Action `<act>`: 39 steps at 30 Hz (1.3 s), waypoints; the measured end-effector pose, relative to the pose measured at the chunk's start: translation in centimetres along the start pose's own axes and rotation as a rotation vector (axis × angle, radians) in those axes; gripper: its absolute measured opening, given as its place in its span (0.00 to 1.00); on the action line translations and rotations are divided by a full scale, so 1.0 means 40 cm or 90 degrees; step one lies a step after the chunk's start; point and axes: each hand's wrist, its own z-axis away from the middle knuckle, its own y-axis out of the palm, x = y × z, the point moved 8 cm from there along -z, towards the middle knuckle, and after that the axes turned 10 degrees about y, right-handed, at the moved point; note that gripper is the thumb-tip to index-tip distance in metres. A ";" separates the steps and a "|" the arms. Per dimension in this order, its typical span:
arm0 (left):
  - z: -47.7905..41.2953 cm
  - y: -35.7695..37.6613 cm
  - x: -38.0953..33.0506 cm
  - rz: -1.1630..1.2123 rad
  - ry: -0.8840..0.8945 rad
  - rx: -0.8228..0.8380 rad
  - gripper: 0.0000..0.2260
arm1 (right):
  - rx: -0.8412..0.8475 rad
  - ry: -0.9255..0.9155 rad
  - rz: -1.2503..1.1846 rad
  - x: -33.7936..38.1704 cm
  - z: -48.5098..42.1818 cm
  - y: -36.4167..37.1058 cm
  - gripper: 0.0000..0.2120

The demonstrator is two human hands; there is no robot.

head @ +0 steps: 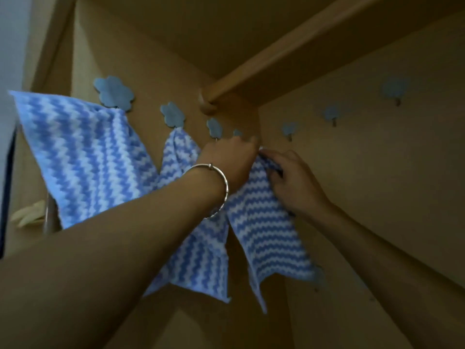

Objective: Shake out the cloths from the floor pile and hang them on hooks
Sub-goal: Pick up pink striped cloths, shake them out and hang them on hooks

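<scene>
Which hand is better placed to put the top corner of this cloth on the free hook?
Probably the left. The left hand holds the top corner of the cloth just below the free hook; the right hand grips it lower, farther from that hook.

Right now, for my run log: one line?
phase: hanging | left hand, right hand: hold zigzag cloth top | hung: two cloths
</scene>
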 end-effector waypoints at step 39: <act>0.117 0.120 -0.007 -0.219 -0.042 0.156 0.20 | 0.100 0.026 -0.163 0.051 0.096 0.247 0.14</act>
